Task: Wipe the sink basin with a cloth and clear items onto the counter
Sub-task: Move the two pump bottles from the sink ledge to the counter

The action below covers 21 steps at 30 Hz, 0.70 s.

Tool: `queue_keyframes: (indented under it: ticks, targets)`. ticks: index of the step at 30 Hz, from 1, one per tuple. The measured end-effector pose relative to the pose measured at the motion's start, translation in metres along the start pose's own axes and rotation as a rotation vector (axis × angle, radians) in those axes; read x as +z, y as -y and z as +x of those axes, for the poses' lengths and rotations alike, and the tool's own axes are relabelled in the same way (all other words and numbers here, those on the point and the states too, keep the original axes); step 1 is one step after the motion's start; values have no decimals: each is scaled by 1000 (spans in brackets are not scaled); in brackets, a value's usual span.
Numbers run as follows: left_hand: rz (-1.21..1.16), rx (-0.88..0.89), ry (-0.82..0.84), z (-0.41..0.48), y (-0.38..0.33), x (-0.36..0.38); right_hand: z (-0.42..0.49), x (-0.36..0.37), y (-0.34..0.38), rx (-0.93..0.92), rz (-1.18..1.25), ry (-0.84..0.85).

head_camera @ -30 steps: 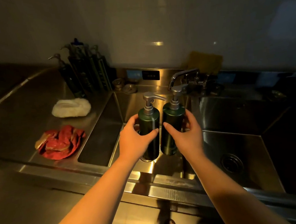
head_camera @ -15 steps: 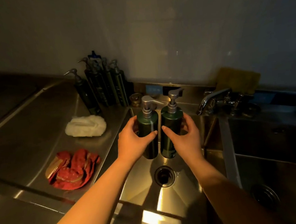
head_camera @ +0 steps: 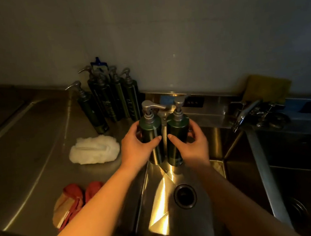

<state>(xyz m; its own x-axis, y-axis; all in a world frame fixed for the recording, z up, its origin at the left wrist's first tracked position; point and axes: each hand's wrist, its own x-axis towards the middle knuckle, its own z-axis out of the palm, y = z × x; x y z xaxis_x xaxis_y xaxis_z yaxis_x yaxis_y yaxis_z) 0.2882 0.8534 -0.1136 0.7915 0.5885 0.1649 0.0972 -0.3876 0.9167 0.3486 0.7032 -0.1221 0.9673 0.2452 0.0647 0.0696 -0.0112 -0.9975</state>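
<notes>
While both hands grip them, two dark green pump bottles are held upright, side by side, above the back edge of the steel sink basin (head_camera: 159, 203); the left hand (head_camera: 136, 148) wraps around the left bottle (head_camera: 151, 135), and the right hand (head_camera: 193, 144) wraps around the right bottle (head_camera: 177, 134), thumbs across the fronts; below them the basin's round drain (head_camera: 185, 196) sits open; to the left, on the steel table (head_camera: 26, 149), lie a white cloth (head_camera: 94, 149) and, nearer, a red cloth (head_camera: 71, 202) partly hidden by the left forearm; a cluster of similar pump bottles (head_camera: 109, 99) stands against the wall behind the white cloth; a tap (head_camera: 245, 113) sits to the right.
</notes>
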Motion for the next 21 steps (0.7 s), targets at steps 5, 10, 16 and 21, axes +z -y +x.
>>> queue_keyframes:
  ticks: [5, 10, 16, 21]
  targets:
    - [-8, 16, 28, 41, 18, -22, 20, 42, -1, -13, 64, -8]
    - [-1, 26, 25, 86, 34, -45, 47, 88, -2, -13, 61, -35]
    - [38, 32, 0, 126, 56, -66, 79, 137, -1, -3, 80, -56]
    - [0, -21, -46, 146, 82, -73, 96, 166, -10, 15, 80, -55]
